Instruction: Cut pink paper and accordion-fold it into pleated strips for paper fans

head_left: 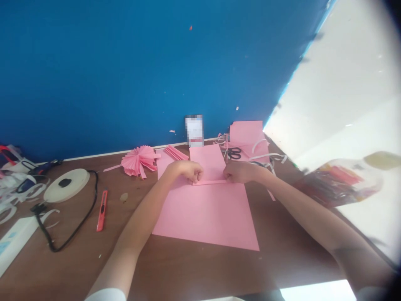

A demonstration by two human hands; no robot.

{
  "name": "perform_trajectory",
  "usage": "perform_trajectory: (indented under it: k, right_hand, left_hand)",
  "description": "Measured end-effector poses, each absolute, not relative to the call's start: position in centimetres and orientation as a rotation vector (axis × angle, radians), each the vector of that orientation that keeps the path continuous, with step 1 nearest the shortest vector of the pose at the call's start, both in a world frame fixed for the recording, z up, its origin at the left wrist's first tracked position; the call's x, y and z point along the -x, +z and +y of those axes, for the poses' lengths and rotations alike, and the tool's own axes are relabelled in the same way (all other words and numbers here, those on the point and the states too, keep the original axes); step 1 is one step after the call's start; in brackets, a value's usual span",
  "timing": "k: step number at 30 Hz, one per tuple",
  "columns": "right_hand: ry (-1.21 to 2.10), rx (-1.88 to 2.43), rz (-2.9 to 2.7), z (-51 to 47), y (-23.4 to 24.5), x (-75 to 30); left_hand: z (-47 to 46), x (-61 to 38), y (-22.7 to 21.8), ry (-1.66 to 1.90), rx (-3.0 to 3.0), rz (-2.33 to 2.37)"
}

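A large pink paper sheet lies flat on the brown table in front of me. Its far edge is turned over into a narrow folded strip. My left hand pinches the left end of that strip with fingers closed. My right hand pinches the right end the same way. Another pink sheet lies just beyond the fold, partly under my hands.
A pleated pink paper fan and folded pink strips lie at the back. Black scissors rest on pink paper by the blue wall. A red utility knife, black cable and round white device sit left.
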State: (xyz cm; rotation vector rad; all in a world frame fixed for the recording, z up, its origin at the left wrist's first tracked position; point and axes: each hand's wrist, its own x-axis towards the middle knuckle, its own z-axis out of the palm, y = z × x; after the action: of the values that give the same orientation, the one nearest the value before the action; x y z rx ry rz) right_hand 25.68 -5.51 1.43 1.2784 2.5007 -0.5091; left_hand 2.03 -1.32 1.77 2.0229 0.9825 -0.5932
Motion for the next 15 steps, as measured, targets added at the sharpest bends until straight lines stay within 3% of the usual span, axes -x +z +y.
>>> perform_trajectory:
  k: [8,15]
  right_hand:
    - [-0.6,-1.308,2.433,-4.4,0.0,-26.0]
    - [-0.978,-1.448,2.195,-4.4,0.2,-26.2]
  left_hand:
    - [-1.5,-2.1,1.9,-0.598,-2.032,1.055]
    - [-1.3,-2.1,1.8,-0.601,-2.091,1.021]
